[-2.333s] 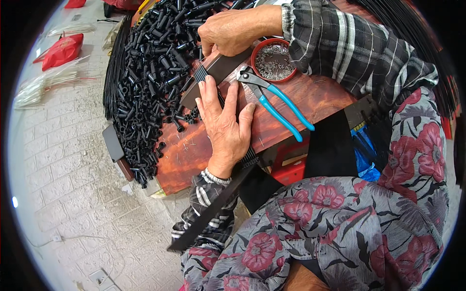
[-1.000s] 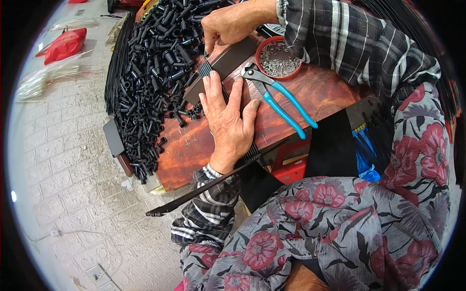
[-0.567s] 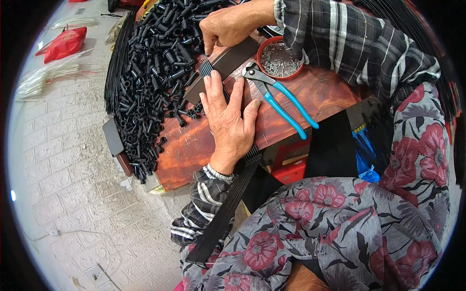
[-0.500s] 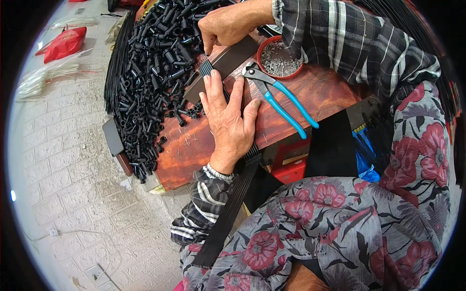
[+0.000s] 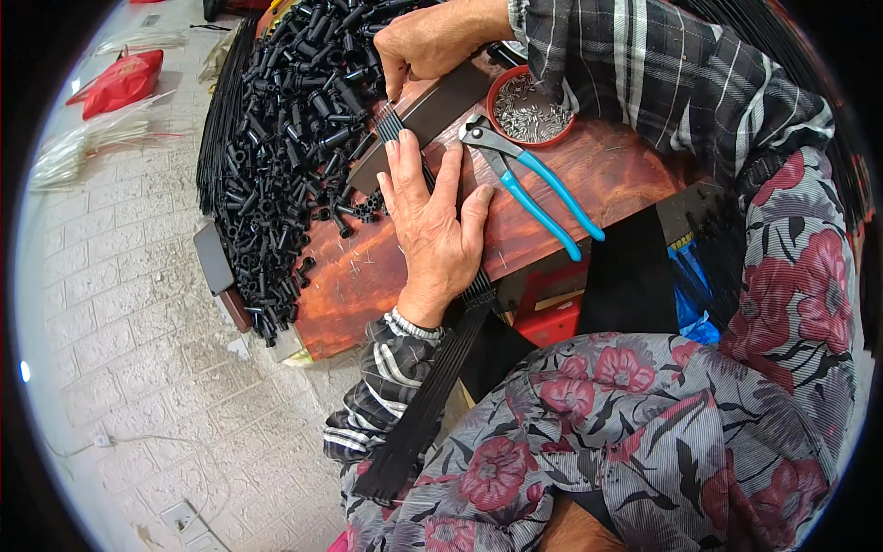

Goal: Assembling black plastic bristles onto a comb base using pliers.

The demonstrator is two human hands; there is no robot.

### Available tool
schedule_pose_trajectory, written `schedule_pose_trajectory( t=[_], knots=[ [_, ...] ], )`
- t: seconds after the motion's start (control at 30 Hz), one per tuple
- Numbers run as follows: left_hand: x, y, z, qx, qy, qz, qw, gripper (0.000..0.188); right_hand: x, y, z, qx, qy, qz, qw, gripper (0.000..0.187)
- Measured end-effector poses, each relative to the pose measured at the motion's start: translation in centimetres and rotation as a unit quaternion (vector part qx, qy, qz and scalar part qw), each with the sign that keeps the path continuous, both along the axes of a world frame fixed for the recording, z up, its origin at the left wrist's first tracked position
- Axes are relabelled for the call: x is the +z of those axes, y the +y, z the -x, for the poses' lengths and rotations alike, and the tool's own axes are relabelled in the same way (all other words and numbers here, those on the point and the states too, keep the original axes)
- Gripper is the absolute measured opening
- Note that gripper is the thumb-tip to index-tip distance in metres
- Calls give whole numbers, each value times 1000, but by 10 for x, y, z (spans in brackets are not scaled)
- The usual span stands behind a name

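My left hand [image 5: 430, 230] lies flat with its fingers stretched over a row of thin black rods [image 5: 391, 127]. Side by side, the rods cross a dark flat bar [image 5: 446, 103] on the reddish wooden table [image 5: 340, 299]. Their long tail [image 5: 423, 396] runs under my palm, over the table edge and down beside my left forearm. At the rods' far tips, the bent fingers of my right hand [image 5: 432, 41] are pinched together; whatever is between them is too small to name. Blue-handled pliers [image 5: 555, 198] rest just right of my left hand.
A red round bowl [image 5: 494, 124] of small silver metal pieces [image 5: 526, 109] stands by my right sleeve. Black plastic tubular parts [image 5: 294, 120] are heaped on the table's left. Long black rods [image 5: 223, 138] lie beyond them. On the tiled floor is a red bag [image 5: 124, 87].
The hanging end of the rods has swung slightly left and spread out a little. Both hands stay in nearly the same place.
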State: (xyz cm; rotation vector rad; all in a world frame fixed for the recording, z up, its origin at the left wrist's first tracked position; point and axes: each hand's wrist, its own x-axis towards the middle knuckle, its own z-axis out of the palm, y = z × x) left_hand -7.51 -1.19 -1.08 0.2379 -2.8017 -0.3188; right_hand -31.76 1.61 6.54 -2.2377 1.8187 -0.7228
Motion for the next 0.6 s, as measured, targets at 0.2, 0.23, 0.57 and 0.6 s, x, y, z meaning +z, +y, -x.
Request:
schedule_pose_trajectory(
  t=[0.2, 0.23, 0.57, 0.6],
  knots=[
    [3, 0, 0, 4, -6, 1, 1000, 43, 16, -8, -24, -174, 56, -124, 975, 26],
    [-3, -2, 2, 3, -10, -2, 1000, 44, 4, -7, -21, -174, 51, -130, 975, 26],
    [3, 2, 0, 0, -3, -3, 1000, 42, 8, -2, -26, -147, 58, -98, 983, 24],
    [2, 3, 1, -2, -3, -5, 1000, 42, 7, -1, -25, -145, 58, -97, 983, 24]
  ],
)
